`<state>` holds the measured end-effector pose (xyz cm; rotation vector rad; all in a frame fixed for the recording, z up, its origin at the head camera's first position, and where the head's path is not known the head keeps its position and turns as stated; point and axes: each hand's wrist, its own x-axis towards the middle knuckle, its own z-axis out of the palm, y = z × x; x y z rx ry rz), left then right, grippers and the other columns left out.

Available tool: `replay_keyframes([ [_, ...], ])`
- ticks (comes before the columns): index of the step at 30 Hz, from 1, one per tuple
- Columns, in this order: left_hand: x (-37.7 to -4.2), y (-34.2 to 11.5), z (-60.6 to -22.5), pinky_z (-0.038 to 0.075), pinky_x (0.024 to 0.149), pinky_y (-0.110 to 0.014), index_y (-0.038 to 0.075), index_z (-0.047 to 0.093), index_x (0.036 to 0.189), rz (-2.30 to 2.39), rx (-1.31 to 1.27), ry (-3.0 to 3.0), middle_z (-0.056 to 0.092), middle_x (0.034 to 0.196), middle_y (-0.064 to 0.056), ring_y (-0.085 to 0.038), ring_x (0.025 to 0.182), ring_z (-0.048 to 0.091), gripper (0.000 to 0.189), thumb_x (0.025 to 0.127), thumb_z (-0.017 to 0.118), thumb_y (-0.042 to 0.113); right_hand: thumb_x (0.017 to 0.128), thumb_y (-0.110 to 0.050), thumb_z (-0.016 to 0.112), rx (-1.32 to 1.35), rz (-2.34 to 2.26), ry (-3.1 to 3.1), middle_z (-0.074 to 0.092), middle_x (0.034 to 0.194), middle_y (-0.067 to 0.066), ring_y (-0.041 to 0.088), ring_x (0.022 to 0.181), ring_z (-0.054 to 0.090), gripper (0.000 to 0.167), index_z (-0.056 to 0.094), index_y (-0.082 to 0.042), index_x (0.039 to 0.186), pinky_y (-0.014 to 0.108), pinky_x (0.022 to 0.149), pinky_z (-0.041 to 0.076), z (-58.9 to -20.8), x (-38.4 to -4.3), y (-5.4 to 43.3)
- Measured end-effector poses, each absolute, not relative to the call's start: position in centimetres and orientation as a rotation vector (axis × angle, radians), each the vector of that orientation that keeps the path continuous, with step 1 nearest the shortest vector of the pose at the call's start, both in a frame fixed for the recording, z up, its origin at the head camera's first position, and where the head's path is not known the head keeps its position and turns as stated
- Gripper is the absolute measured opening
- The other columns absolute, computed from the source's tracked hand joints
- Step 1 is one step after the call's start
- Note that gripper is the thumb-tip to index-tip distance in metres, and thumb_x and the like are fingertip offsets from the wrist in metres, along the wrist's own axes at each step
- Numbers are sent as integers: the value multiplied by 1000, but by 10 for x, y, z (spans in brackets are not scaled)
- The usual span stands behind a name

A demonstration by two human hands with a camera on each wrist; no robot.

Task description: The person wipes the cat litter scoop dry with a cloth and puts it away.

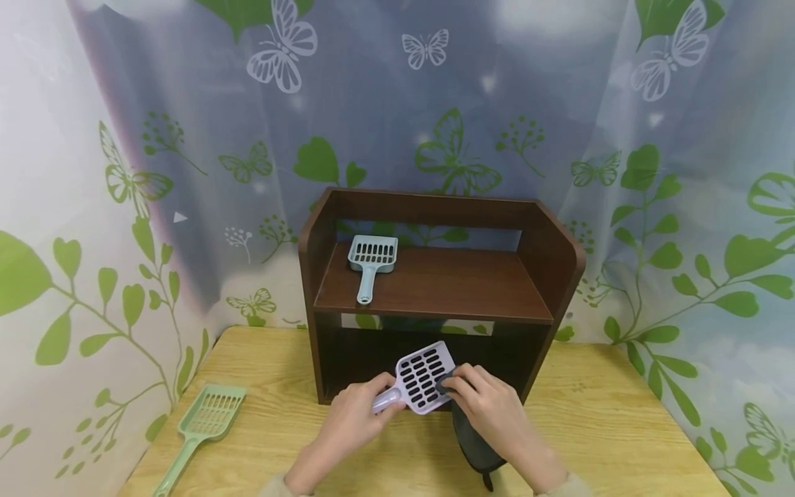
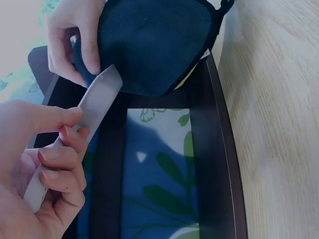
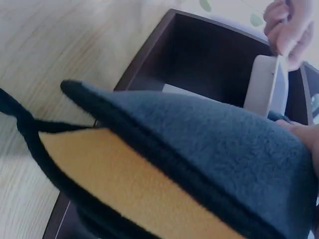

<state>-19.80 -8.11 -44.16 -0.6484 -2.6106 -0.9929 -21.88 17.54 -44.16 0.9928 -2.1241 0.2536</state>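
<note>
My left hand (image 1: 357,414) grips a lavender litter scoop (image 1: 425,378) by its handle, its slotted pan tilted up in front of the shelf. A dark cleaning cloth (image 1: 473,438) hangs from my right hand (image 1: 493,411), whose fingers pinch a fold of it against the pan's right edge. From the right wrist, the cloth (image 3: 199,129) shows a fuzzy dark blue-grey face, an orange-yellow side (image 3: 119,169) and a loop at one corner. In the left wrist view, curled fingers (image 2: 62,159) wrap the scoop's handle and the pan (image 2: 102,94) appears edge-on.
A dark brown two-tier shelf (image 1: 435,314) stands on the wooden table (image 1: 267,373) just beyond my hands. On its upper board lies a light blue litter scoop (image 1: 367,281). A green litter scoop (image 1: 208,417) rests on the table at the left. Patterned curtains (image 1: 385,103) surround the table.
</note>
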Motion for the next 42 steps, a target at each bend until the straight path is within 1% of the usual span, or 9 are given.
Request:
replay_keyframes([
  [4, -197, -77, -440, 36, 47, -21, 15, 68, 105, -966, -694, -2623, 62, 73, 5, -2, 55, 44, 21, 89, 79, 24, 72, -8, 90, 937, 178, -2105, 61, 93, -2, 10, 75, 59, 30, 70, -13, 93, 24, 60, 52, -448, -221, 169],
  [8, -197, -73, -441, 35, 48, -22, 14, 68, 103, -943, -744, -2640, 62, 74, 5, -3, 55, 43, 18, 89, 78, 21, 69, -4, 91, 830, 158, -2109, 59, 91, 0, 13, 74, 62, 33, 68, -11, 91, 25, 54, 52, -449, -228, 166],
  [13, -199, -69, -445, 36, 49, -21, 14, 68, 103, -920, -767, -2666, 66, 78, 4, -2, 56, 44, 18, 89, 78, 20, 71, -2, 90, 733, 172, -2143, 59, 92, 2, 17, 75, 63, 31, 68, -11, 91, 28, 52, 53, -443, -235, 163],
  [21, -198, -69, -447, 33, 46, -21, 20, 70, 101, -868, -698, -2603, 65, 76, 6, -3, 55, 43, 19, 86, 81, 24, 75, -1, 88, 756, 139, -2180, 58, 91, 2, 17, 77, 62, 24, 71, -10, 90, 27, 52, 52, -442, -232, 161],
  [27, -199, -70, -451, 33, 46, -21, 19, 71, 101, -853, -644, -2582, 66, 75, 6, -3, 55, 44, 19, 86, 81, 26, 75, -5, 89, 781, 73, -2240, 57, 90, 0, 14, 74, 58, 21, 73, -11, 87, 26, 49, 49, -441, -223, 164],
  [32, -202, -73, -453, 32, 45, -22, 18, 71, 100, -842, -609, -2562, 66, 74, 4, -3, 54, 44, 19, 85, 81, 24, 73, -12, 92, 774, 67, -2335, 57, 88, -3, 12, 75, 59, 22, 74, -16, 85, 23, 51, 49, -443, -217, 171],
  [35, -203, -76, -456, 34, 45, -22, 17, 70, 102, -869, -603, -2580, 66, 75, 4, -3, 55, 45, 20, 87, 81, 24, 73, -11, 91, 745, 190, -2364, 58, 89, -6, 9, 75, 59, 24, 74, -19, 88, 22, 53, 49, -446, -216, 177],
  [39, -205, -80, -458, 37, 48, -22, 17, 67, 105, -945, -583, -2591, 67, 76, 3, -3, 56, 48, 22, 88, 79, 24, 76, -6, 88, 671, 453, -2329, 59, 91, -8, 6, 72, 59, 27, 72, -18, 95, 23, 58, 49, -449, -217, 186],
  [42, -206, -83, -459, 39, 49, -23, 17, 66, 107, -1008, -567, -2576, 67, 78, 1, -3, 58, 50, 22, 90, 78, 25, 81, -6, 83, 590, 616, -2302, 61, 95, -8, 6, 77, 63, 26, 70, -18, 100, 26, 65, 52, -452, -219, 192],
])
